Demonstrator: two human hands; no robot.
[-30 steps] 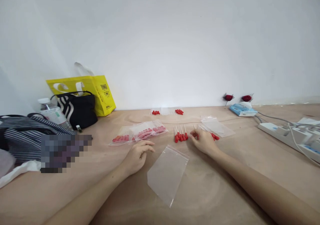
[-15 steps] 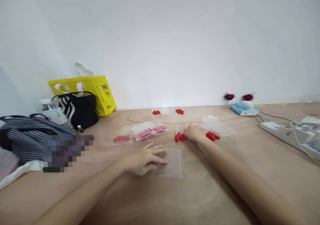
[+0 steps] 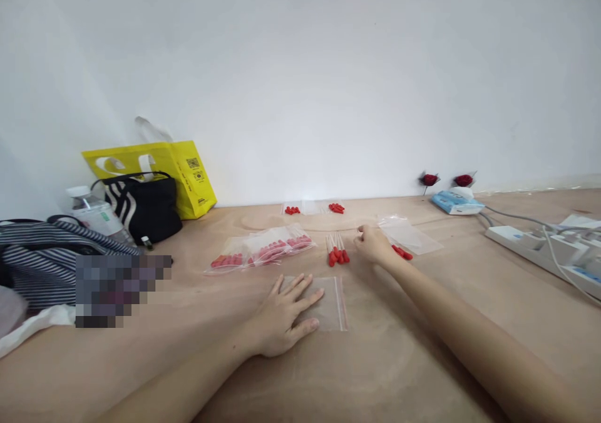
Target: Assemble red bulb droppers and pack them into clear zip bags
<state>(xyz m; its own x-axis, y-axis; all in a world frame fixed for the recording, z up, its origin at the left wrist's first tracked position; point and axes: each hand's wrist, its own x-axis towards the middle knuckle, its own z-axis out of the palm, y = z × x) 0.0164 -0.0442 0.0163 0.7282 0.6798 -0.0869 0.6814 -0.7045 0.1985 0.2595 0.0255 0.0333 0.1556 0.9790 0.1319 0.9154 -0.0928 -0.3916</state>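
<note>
My left hand (image 3: 286, 316) lies flat with fingers spread on a clear zip bag (image 3: 332, 304), its seal strip facing right. Farther out, my right hand (image 3: 373, 246) has its fingers curled together above the table; a small reddish bit shows at the fingertips, too small to name. Just left of it lies a fan of white sticks with red ends (image 3: 338, 257). More red-ended pieces (image 3: 402, 252) lie to its right, partly covered by the hand. Filled zip bags with red-ended pieces (image 3: 267, 248) overlap at the left.
Flat clear bags (image 3: 408, 234) lie beyond my right hand. Two small red groups (image 3: 292, 210) rest by the wall. A yellow bag (image 3: 197, 185), black pouch (image 3: 148, 207), bottle (image 3: 96, 213) and striped bag (image 3: 42, 260) stand left. A tissue pack (image 3: 456, 202) and power strip (image 3: 530, 248) lie right.
My left hand has moved right and flattened farther onto the clear bag. My right hand has shifted slightly right, away from the fan of sticks, with its fingers curled.
</note>
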